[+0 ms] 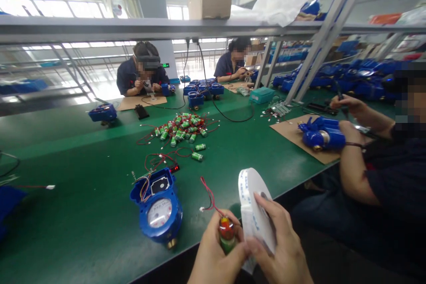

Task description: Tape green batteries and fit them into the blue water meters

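My left hand (216,248) is closed around a green battery (227,230) with a red and yellow top; its red and black leads end in a white plug above the table. My right hand (279,239) grips a white tape roll (255,208) with printed markings, held just right of the battery. The left thumb reaches the roll's lower edge. On the green table (100,213), left of my hands, lies a blue water meter (160,213) with its upper compartment open and wires inside. A small red-digit display (175,168) sits by that compartment.
A pile of green batteries (181,128) lies mid-table, two loose ones nearer me. Blue meters (203,91) stand behind it. A person's arm (356,155) works at a blue meter (321,135) on cardboard at right. Two people sit across the table, under a shelf (149,29).
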A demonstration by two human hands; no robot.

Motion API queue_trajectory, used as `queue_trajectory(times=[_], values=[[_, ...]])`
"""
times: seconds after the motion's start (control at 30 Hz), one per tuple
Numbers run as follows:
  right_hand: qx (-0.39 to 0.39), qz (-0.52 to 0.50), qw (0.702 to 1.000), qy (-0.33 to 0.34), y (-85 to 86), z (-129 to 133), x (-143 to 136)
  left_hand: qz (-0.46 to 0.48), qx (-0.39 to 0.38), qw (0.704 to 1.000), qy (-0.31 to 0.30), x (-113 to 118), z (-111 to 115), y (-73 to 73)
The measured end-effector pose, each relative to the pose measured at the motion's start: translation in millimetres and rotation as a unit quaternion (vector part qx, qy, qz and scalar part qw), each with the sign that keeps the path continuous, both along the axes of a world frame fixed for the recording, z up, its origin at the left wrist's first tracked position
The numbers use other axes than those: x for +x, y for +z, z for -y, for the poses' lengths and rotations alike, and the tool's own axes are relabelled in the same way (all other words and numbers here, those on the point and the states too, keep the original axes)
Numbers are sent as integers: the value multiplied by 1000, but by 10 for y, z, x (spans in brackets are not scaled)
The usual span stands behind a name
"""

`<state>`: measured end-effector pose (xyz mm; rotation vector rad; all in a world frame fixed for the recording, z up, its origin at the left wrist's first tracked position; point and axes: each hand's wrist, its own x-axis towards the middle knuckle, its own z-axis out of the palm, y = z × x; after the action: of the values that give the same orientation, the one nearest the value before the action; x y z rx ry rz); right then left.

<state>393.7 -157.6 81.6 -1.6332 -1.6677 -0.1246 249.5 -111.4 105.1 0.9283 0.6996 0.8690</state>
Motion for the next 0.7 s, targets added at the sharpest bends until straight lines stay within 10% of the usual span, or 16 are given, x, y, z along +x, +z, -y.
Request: queue_trajectory(times=[0.7], values=[[-34, 116, 990, 66, 348, 2, 92, 65, -108, 992, 8, -209, -346, -42]])
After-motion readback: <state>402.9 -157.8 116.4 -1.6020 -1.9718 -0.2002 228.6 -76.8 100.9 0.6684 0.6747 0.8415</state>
